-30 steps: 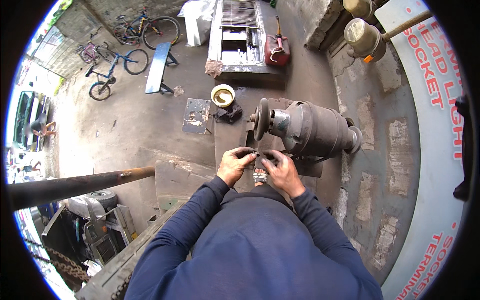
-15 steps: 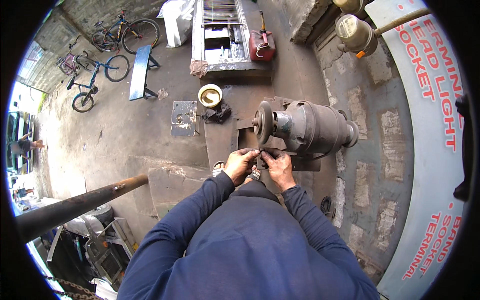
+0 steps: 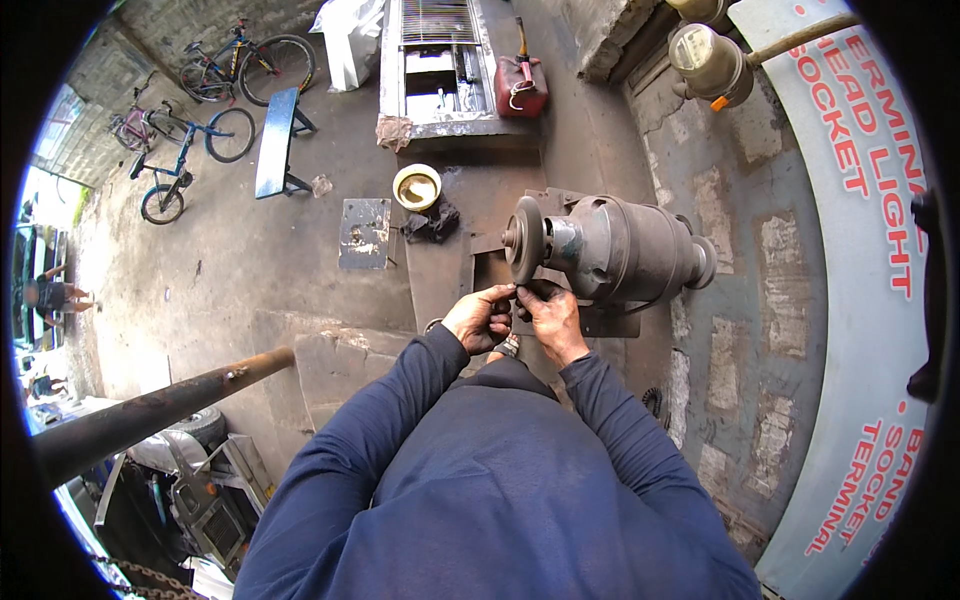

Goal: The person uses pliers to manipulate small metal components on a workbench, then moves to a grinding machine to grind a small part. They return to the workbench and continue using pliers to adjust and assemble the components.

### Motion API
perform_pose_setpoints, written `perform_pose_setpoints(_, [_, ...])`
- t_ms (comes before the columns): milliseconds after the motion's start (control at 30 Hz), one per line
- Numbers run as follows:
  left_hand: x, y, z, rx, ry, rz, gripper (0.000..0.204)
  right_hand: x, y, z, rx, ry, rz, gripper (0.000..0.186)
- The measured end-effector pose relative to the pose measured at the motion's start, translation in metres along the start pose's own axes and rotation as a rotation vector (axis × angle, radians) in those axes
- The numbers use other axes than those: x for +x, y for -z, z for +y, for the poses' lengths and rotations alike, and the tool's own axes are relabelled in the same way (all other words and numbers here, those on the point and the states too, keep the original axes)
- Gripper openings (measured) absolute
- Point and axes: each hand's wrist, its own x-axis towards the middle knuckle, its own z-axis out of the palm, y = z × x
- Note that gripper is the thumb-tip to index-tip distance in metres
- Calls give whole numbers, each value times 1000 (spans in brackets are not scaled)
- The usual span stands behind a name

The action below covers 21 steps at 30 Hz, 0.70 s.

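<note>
A grey bench grinder motor [image 3: 635,250] carries a thick dark wheel [image 3: 526,240] on its left end. Just under that wheel's lower edge, my left hand [image 3: 483,319] pinches a small piece, too small to make out, its other fingers curled. My right hand [image 3: 550,322] meets it at the fingertips from the right, thumb and fingers closed at the same piece. Part of a sandalled foot [image 3: 508,346] shows below my hands.
A rusty pipe [image 3: 170,405] juts in from the left. Beyond stand a yellow bucket [image 3: 416,187], small metal stool [image 3: 364,233], blue bench [image 3: 277,143], red jerrycan [image 3: 521,92] and bicycles [image 3: 240,68]. A grey signboard [image 3: 850,350] lines the right. A person [image 3: 60,295] is at far left.
Both hands have risen toward the underside of the wheel and come together at the fingertips. The left fingers are more curled. The view has shifted slightly.
</note>
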Motion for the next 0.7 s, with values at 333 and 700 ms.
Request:
perform_pose_setpoints(333, [1,-6,-4,-44,14,5,21,2,4,9,31,-53,41,18])
perform_pose_setpoints(700, [-7,-9,-6,61,-23,-25,14,-11,4,-3,0,-52,44,20])
